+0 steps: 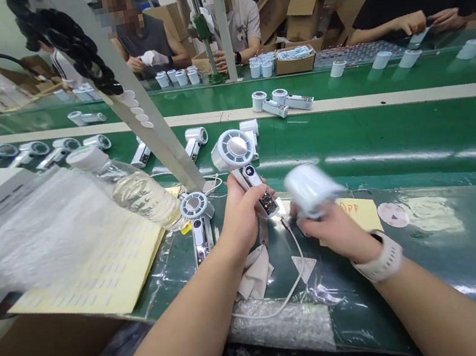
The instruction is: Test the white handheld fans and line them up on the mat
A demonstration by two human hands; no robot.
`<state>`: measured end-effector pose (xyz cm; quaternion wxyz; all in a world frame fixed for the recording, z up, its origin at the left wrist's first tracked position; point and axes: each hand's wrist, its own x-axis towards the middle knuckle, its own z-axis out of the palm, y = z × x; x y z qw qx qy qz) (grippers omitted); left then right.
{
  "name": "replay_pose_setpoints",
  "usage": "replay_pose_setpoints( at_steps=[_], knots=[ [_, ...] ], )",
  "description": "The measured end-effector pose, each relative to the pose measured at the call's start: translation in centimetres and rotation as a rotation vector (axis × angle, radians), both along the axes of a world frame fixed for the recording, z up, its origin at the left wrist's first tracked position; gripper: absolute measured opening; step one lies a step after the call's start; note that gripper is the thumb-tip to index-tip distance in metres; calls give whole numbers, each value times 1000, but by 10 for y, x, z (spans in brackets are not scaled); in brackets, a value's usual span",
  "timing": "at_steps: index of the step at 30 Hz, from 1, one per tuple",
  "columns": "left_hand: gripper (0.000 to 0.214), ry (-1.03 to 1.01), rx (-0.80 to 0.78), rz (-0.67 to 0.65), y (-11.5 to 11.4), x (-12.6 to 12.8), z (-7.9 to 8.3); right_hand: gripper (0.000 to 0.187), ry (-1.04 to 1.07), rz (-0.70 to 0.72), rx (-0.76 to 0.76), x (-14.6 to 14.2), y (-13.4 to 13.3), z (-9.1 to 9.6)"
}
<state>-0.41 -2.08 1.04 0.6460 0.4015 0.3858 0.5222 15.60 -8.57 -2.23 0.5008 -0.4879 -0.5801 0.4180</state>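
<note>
My left hand point(240, 217) is shut on the handle of a white handheld fan point(235, 149), whose small display point(250, 171) reads 20. My right hand point(334, 228) is shut on a pale blue object point(312, 189), too blurred to identify. A white charging cable point(282, 302) lies under and in front of my hands, its plug point(285, 225) close to my right hand. A second fan point(197, 216) lies to the left of my left hand, and a beige cloth point(255, 274) lies just below my left wrist.
On the green belt are a water bottle point(131, 187), yellow paper sheets point(98, 270), bubble wrap point(282, 325) and several more fans point(194, 139). A grey post point(146, 102) rises at left. Co-workers' hands point(411, 23) work across the belt, before cardboard boxes point(302, 19).
</note>
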Motion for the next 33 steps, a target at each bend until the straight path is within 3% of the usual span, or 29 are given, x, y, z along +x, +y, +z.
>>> replay_pose_setpoints(
  at_steps=[3, 7, 12, 21, 29, 33],
  knots=[
    [32, 39, -11, 34, 2, 0, -3, 11, 84, 34, -41, -5, 7, -2],
    [33, 60, 9, 24, 2, 0, -3, 25, 397, 64, 55, -7, 5, -1],
    [34, 77, -14, 7, 0, 0, -2, 27, 417, 145, -249, -10, 9, -12],
    [33, 46, -14, -5, -1, 1, 2, 31, 785, 266, -256, -6, 5, -1],
    [33, 9, -24, -35, -1, 0, 1, 33, 764, 320, -275, -4, 4, 4],
    [35, -105, -53, -218, -2, -4, 2, 31, 712, 235, -187, -4, 3, 8]
  ],
)
